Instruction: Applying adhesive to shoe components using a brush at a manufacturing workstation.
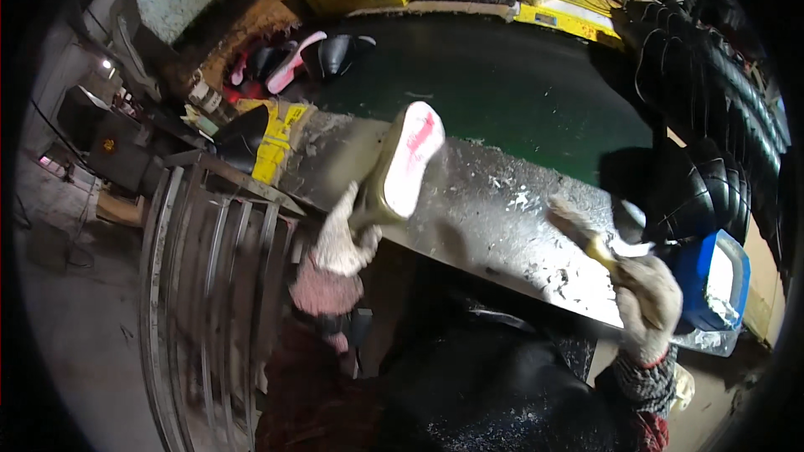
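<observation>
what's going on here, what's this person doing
A person in gloves holds a shoe by its lower end in the left hand, its white sole with a pink patch facing the camera. The right hand holds a brush over the bench, apart from the shoe. Beside that hand is a blue tub with something white in it. More shoes lie beyond the bench, at left.
</observation>
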`<action>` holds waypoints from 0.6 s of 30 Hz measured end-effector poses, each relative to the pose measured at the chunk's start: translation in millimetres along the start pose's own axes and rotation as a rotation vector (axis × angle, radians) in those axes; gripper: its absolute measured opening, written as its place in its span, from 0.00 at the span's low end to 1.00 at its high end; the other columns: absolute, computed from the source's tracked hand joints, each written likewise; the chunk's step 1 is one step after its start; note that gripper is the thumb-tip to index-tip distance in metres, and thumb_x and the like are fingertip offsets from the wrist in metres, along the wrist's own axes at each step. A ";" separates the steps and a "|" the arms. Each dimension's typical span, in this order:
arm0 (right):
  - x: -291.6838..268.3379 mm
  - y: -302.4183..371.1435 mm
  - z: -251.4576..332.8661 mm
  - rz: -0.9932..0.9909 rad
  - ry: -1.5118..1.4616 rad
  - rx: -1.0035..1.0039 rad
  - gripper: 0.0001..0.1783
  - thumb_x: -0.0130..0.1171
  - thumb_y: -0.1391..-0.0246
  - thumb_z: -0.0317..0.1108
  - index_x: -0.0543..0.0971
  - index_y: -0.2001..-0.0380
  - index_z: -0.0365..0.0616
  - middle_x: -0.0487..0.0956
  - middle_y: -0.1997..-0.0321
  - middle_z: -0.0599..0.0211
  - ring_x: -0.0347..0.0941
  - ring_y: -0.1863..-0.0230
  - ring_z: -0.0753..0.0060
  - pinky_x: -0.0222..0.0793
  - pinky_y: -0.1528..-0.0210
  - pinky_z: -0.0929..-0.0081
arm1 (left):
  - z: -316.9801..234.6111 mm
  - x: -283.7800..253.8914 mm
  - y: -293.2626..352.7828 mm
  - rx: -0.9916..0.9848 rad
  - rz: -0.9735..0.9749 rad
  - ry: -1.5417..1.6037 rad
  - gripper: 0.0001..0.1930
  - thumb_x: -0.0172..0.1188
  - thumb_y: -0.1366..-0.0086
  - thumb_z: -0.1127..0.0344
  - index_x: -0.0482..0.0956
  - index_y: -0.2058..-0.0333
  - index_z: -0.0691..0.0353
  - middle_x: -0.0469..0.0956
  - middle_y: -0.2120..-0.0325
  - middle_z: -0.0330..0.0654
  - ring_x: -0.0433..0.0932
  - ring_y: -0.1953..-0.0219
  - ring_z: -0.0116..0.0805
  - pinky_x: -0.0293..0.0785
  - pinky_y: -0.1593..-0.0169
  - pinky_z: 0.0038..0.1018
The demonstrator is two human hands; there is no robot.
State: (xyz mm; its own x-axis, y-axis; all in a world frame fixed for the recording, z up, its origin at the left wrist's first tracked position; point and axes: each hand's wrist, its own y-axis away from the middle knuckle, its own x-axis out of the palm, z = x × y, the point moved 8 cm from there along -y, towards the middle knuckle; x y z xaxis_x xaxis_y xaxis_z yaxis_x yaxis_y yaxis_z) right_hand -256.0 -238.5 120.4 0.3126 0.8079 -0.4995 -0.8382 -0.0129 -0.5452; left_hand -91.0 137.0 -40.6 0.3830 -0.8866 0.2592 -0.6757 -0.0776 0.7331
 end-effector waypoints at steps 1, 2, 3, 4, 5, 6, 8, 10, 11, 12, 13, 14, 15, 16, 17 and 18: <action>-21.2 12.5 -5.3 -0.098 0.025 0.052 0.18 0.57 0.62 0.19 0.77 0.61 0.31 0.78 0.65 0.49 0.75 0.67 0.60 0.71 0.64 0.69 | -10.9 10.6 -21.5 -0.023 0.109 0.134 0.30 0.58 0.36 0.50 0.66 0.49 0.73 0.74 0.60 0.53 0.73 0.72 0.31 0.75 0.77 0.19; -47.6 26.9 -0.9 -0.195 0.105 0.025 0.17 0.55 0.58 0.20 0.76 0.59 0.30 0.77 0.62 0.48 0.75 0.62 0.60 0.71 0.59 0.69 | -26.7 3.5 -54.2 -0.046 0.223 0.266 0.31 0.59 0.36 0.53 0.63 0.47 0.76 0.70 0.50 0.56 0.77 0.59 0.37 0.81 0.68 0.21; -75.4 49.8 -8.8 -0.318 0.105 0.072 0.17 0.54 0.55 0.21 0.75 0.58 0.30 0.77 0.60 0.48 0.74 0.59 0.60 0.70 0.55 0.69 | -45.2 14.9 -61.4 0.092 0.348 0.398 0.29 0.57 0.35 0.57 0.61 0.46 0.76 0.65 0.46 0.58 0.71 0.50 0.42 0.76 0.54 0.28; -101.9 74.4 -19.2 -0.445 0.105 0.124 0.16 0.53 0.52 0.22 0.75 0.57 0.29 0.76 0.57 0.48 0.73 0.56 0.61 0.69 0.52 0.69 | -63.5 21.2 -64.8 0.220 0.488 0.546 0.27 0.56 0.34 0.61 0.59 0.45 0.76 0.61 0.42 0.60 0.65 0.41 0.47 0.70 0.40 0.35; -125.2 96.9 -31.3 -0.522 0.126 0.182 0.16 0.53 0.49 0.23 0.74 0.57 0.28 0.76 0.56 0.50 0.72 0.54 0.62 0.67 0.49 0.69 | -64.5 41.4 -53.0 0.248 0.519 0.541 0.20 0.51 0.31 0.62 0.64 0.48 0.72 0.66 0.47 0.58 0.67 0.43 0.48 0.70 0.40 0.37; -146.2 119.8 -39.1 -0.604 0.148 0.239 0.15 0.52 0.46 0.25 0.74 0.56 0.28 0.75 0.54 0.51 0.71 0.52 0.63 0.65 0.46 0.69 | -66.0 64.2 -46.5 0.274 0.553 0.535 0.15 0.46 0.29 0.63 0.69 0.52 0.69 0.72 0.51 0.57 0.69 0.44 0.48 0.69 0.39 0.39; -186.4 154.5 -35.7 -0.855 0.262 0.279 0.16 0.51 0.40 0.31 0.73 0.54 0.29 0.75 0.57 0.57 0.72 0.57 0.67 0.67 0.51 0.73 | -19.1 180.1 -16.7 0.298 0.840 0.292 0.11 0.44 0.28 0.63 0.69 0.65 0.64 0.72 0.67 0.47 0.71 0.55 0.44 0.72 0.45 0.38; -201.9 171.5 -51.5 -0.963 -0.064 0.301 0.16 0.49 0.38 0.33 0.72 0.53 0.31 0.75 0.57 0.58 0.73 0.63 0.70 0.69 0.58 0.77 | 75.6 281.1 7.1 -0.396 1.453 0.416 0.17 0.41 0.27 0.57 0.66 0.69 0.65 0.67 0.68 0.48 0.68 0.59 0.44 0.64 0.43 0.43; -213.2 176.9 -43.2 -1.137 0.023 0.270 0.16 0.49 0.38 0.33 0.72 0.52 0.33 0.75 0.58 0.60 0.73 0.66 0.74 0.70 0.63 0.81 | 126.6 312.5 -5.5 -0.182 0.933 -0.095 0.21 0.40 0.27 0.51 0.65 0.69 0.66 0.66 0.69 0.51 0.68 0.59 0.48 0.63 0.42 0.45; -221.8 181.5 -41.6 -1.151 0.025 0.299 0.15 0.48 0.38 0.32 0.72 0.52 0.33 0.75 0.57 0.60 0.73 0.66 0.74 0.70 0.63 0.81 | 166.6 338.4 -1.5 -0.445 1.083 -0.169 0.27 0.41 0.30 0.44 0.66 0.67 0.69 0.68 0.66 0.56 0.70 0.57 0.53 0.64 0.42 0.47; -230.1 188.2 -38.1 -1.170 0.037 0.326 0.15 0.48 0.38 0.32 0.72 0.52 0.33 0.75 0.57 0.60 0.74 0.65 0.74 0.70 0.62 0.81 | 206.6 366.0 2.8 -0.573 1.211 -0.227 0.30 0.41 0.31 0.41 0.67 0.61 0.71 0.70 0.62 0.61 0.71 0.55 0.57 0.65 0.42 0.48; -239.9 197.8 -36.8 -1.195 0.060 0.361 0.15 0.48 0.38 0.31 0.72 0.53 0.33 0.75 0.57 0.60 0.74 0.64 0.74 0.70 0.61 0.81 | 227.3 393.5 30.9 -0.579 1.222 -0.317 0.29 0.42 0.31 0.42 0.68 0.54 0.69 0.72 0.58 0.61 0.72 0.54 0.56 0.66 0.42 0.49; -244.8 202.9 -37.8 -1.196 0.050 0.409 0.14 0.47 0.37 0.31 0.72 0.52 0.33 0.75 0.55 0.60 0.75 0.61 0.73 0.71 0.58 0.80 | 245.7 417.6 85.3 -0.665 1.054 -0.118 0.25 0.41 0.29 0.46 0.68 0.49 0.63 0.76 0.57 0.53 0.74 0.55 0.50 0.68 0.43 0.47; -247.1 189.3 -29.9 -1.102 0.019 0.379 0.14 0.49 0.39 0.28 0.72 0.52 0.33 0.76 0.53 0.59 0.75 0.59 0.73 0.71 0.54 0.79 | 243.3 424.8 92.8 -0.514 1.144 -0.082 0.22 0.42 0.28 0.49 0.69 0.49 0.63 0.77 0.55 0.44 0.76 0.55 0.44 0.73 0.47 0.39; -249.5 184.2 -27.6 -1.037 0.118 0.395 0.14 0.51 0.40 0.27 0.72 0.53 0.32 0.76 0.55 0.59 0.75 0.59 0.74 0.71 0.54 0.80 | 243.5 430.1 84.0 -0.229 1.204 -0.188 0.21 0.44 0.28 0.51 0.70 0.49 0.63 0.77 0.55 0.42 0.76 0.55 0.42 0.74 0.48 0.37; -250.8 176.5 -27.4 -0.965 0.211 0.411 0.14 0.52 0.41 0.26 0.73 0.53 0.32 0.77 0.56 0.60 0.75 0.60 0.75 0.70 0.54 0.81 | 240.9 418.7 67.1 -0.230 1.123 -0.088 0.17 0.49 0.31 0.54 0.72 0.54 0.61 0.77 0.59 0.41 0.76 0.58 0.40 0.75 0.52 0.36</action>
State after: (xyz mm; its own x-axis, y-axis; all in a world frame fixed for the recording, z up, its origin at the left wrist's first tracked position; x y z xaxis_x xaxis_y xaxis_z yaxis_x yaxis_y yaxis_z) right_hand -470.1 -459.5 131.0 0.9619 0.2520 -0.1062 -0.2696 0.8085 -0.5231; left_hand -127.7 -349.3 -34.3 -0.4142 -0.4329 0.8007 -0.4737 0.8536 0.2165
